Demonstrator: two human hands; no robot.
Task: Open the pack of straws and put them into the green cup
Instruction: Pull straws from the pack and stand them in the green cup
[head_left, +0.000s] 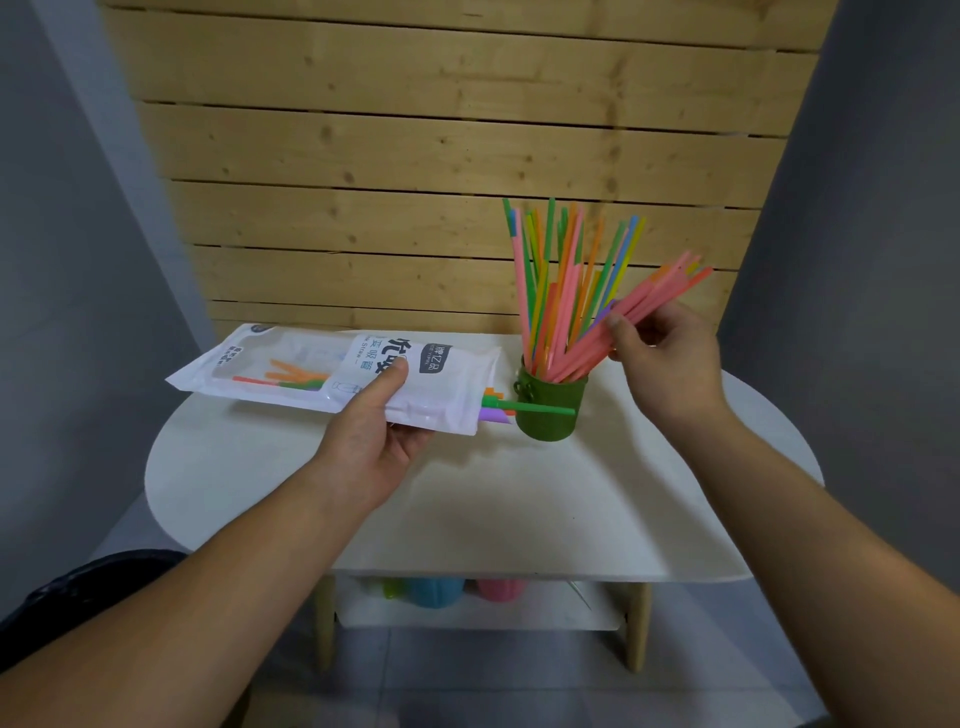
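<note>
My left hand (376, 426) holds the white straw pack (291, 371) flat above the table, thumb on top, its open end facing right. A few straws, green and purple among them (524, 408), stick out of that end; several more show through the clear window. The green cup (550, 408) stands on the table right of the pack, full of upright coloured straws (556, 280). My right hand (662, 353) grips a tilted bundle of mostly pink straws (657, 296), whose lower ends sit inside the cup.
The white oval table (519, 499) stands against a wooden slat wall (457, 156). On the shelf below lie blue (436, 592) and pink (501, 590) cups. Grey walls stand on both sides. A dark object (78, 592) sits at the lower left.
</note>
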